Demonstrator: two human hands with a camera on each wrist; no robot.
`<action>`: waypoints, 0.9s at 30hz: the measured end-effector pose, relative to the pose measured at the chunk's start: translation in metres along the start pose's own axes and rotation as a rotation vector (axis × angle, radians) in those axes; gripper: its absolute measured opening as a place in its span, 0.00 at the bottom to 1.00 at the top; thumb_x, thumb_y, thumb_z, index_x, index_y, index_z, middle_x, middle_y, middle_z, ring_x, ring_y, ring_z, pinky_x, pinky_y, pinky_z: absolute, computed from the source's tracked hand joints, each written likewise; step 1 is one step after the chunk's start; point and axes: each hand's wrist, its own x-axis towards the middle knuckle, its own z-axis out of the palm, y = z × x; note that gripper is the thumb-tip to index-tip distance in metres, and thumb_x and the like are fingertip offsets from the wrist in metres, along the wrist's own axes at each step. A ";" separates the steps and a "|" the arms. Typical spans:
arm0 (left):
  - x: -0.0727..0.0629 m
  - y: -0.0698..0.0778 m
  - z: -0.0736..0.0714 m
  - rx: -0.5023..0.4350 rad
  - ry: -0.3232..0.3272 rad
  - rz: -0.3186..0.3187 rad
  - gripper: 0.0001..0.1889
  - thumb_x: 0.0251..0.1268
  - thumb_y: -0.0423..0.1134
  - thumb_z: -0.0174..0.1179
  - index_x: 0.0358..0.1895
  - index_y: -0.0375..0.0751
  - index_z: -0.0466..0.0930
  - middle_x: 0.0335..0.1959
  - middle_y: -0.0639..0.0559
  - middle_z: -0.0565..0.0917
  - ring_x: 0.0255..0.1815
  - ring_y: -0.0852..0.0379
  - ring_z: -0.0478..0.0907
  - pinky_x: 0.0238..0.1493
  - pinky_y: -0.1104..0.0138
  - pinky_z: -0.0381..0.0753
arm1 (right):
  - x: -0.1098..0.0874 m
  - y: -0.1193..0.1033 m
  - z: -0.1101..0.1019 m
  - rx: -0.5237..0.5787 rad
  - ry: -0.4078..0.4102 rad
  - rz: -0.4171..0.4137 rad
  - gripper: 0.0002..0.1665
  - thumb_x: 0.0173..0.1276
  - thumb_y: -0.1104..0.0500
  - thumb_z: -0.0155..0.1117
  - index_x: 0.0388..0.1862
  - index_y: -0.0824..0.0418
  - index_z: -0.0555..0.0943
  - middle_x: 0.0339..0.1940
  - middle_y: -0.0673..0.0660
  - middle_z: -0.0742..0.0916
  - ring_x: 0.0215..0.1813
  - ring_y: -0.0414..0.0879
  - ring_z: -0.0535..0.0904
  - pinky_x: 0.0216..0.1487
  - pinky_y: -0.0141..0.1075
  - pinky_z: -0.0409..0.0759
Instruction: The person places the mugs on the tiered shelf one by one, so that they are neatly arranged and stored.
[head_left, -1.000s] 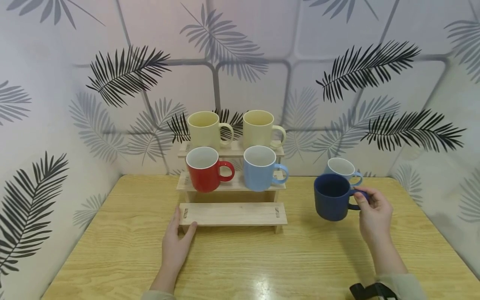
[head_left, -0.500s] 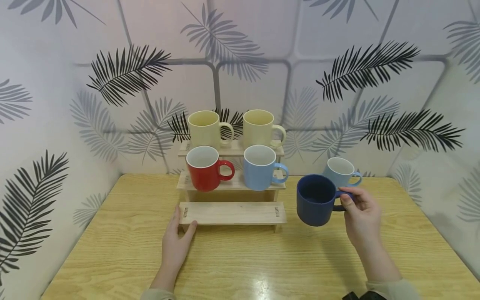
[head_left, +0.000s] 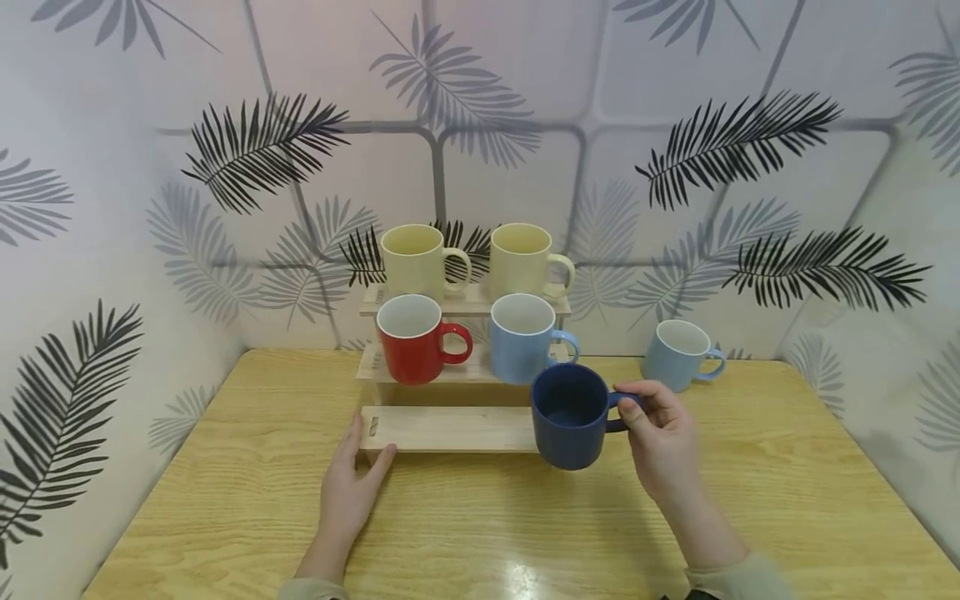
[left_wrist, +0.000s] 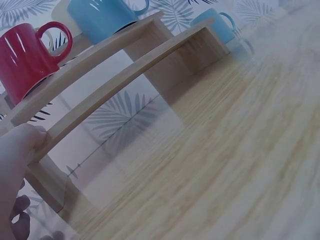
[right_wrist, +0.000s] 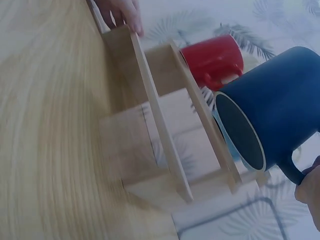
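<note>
My right hand (head_left: 663,437) pinches the handle of a dark blue mug (head_left: 567,437), which hangs upright over the right end of the lowest step of a three-step wooden rack (head_left: 450,429). In the right wrist view the mug's underside (right_wrist: 240,132) shows, raised above that step. My left hand (head_left: 352,483) grips the left end of the same step, thumb at its front edge and fingers along the side. The middle step bears a red mug (head_left: 411,350) and a light blue mug (head_left: 517,346). Two cream mugs (head_left: 412,265) stand on the top step.
Another light blue mug (head_left: 678,358) stands on the wooden table (head_left: 465,525) at the back right, beyond my right hand. Behind the table rises a wall (head_left: 510,108) with a leaf pattern.
My right hand has carried the dark blue mug leftward and slightly toward me, from the table's right side to over the lowest step. The left hand has stayed at the rack.
</note>
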 end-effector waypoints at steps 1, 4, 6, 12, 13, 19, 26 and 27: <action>0.000 -0.001 0.000 0.000 -0.003 0.001 0.44 0.65 0.60 0.56 0.76 0.41 0.49 0.75 0.40 0.54 0.74 0.41 0.49 0.72 0.49 0.48 | 0.000 0.003 0.004 -0.015 0.000 0.006 0.10 0.67 0.76 0.53 0.42 0.71 0.80 0.38 0.56 0.84 0.41 0.42 0.80 0.42 0.27 0.79; 0.001 -0.002 -0.002 -0.007 -0.011 0.006 0.44 0.64 0.60 0.57 0.76 0.44 0.48 0.75 0.40 0.53 0.74 0.41 0.49 0.72 0.49 0.49 | -0.002 0.014 0.016 -0.016 -0.011 0.012 0.09 0.67 0.76 0.54 0.42 0.70 0.80 0.38 0.55 0.84 0.41 0.42 0.80 0.42 0.27 0.80; 0.002 -0.003 -0.003 -0.012 -0.017 0.007 0.44 0.64 0.59 0.58 0.76 0.46 0.48 0.75 0.40 0.53 0.74 0.40 0.49 0.72 0.49 0.49 | -0.002 0.022 0.024 -0.011 -0.017 0.014 0.09 0.66 0.75 0.55 0.42 0.71 0.80 0.38 0.55 0.84 0.41 0.42 0.80 0.42 0.27 0.80; 0.003 -0.007 -0.007 -0.019 -0.025 0.000 0.44 0.62 0.59 0.60 0.76 0.48 0.51 0.74 0.39 0.56 0.73 0.40 0.51 0.72 0.48 0.51 | -0.002 0.046 0.047 0.001 -0.061 0.053 0.10 0.67 0.76 0.55 0.43 0.68 0.80 0.38 0.54 0.83 0.41 0.41 0.80 0.42 0.27 0.79; 0.003 -0.008 -0.008 -0.021 -0.024 0.003 0.44 0.62 0.59 0.60 0.76 0.47 0.52 0.74 0.39 0.56 0.73 0.40 0.52 0.71 0.48 0.51 | -0.002 0.050 0.050 -0.001 -0.061 0.064 0.11 0.67 0.76 0.55 0.42 0.66 0.80 0.38 0.54 0.83 0.40 0.40 0.80 0.42 0.27 0.79; 0.006 -0.012 -0.010 -0.044 -0.018 0.026 0.43 0.61 0.56 0.62 0.75 0.44 0.54 0.73 0.41 0.58 0.72 0.41 0.54 0.71 0.50 0.53 | 0.001 0.073 0.069 -0.006 -0.025 0.140 0.14 0.65 0.76 0.55 0.39 0.60 0.81 0.35 0.52 0.82 0.38 0.39 0.79 0.40 0.27 0.80; 0.007 -0.015 -0.012 -0.049 -0.030 0.053 0.42 0.62 0.55 0.62 0.74 0.42 0.55 0.72 0.41 0.60 0.72 0.42 0.55 0.71 0.50 0.55 | 0.003 0.095 0.088 0.024 -0.011 0.177 0.12 0.66 0.74 0.58 0.38 0.58 0.81 0.33 0.51 0.83 0.36 0.39 0.79 0.39 0.26 0.80; 0.007 -0.015 -0.012 -0.048 -0.030 0.058 0.42 0.62 0.54 0.62 0.74 0.42 0.55 0.72 0.41 0.60 0.72 0.42 0.56 0.71 0.50 0.55 | 0.003 0.097 0.090 0.035 -0.012 0.177 0.11 0.66 0.73 0.59 0.38 0.58 0.81 0.33 0.51 0.83 0.36 0.39 0.79 0.39 0.26 0.80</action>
